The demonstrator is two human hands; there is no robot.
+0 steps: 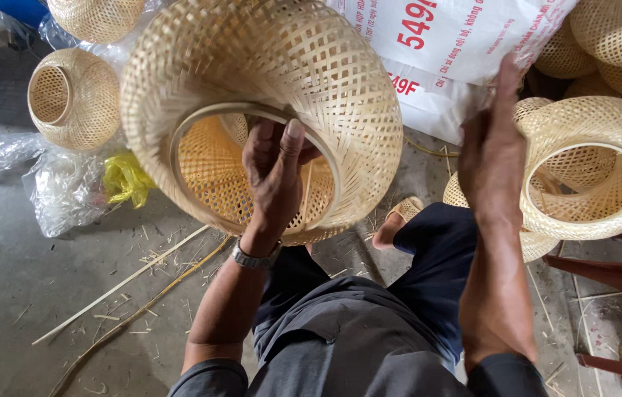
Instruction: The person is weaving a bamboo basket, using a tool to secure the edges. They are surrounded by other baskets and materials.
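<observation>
- Gripping the inner rim, the left hand (272,173) holds up a large round woven bamboo basket (267,88) in front of the person, above the concrete floor (24,287); its fingers curl closed over the rim hoop.
- The right hand (491,140) is flat and open, fingers straight, holding nothing, just beside the basket's right side.
- A second woven bamboo basket (598,169) lies near the right hand.
- A smaller woven basket (74,98) lies at left, beside clear plastic wrap (61,191) and a yellow plastic piece (125,179).
- Thin bamboo strips (127,279) lie on the floor.
- A white printed sack (458,44) lies behind.
</observation>
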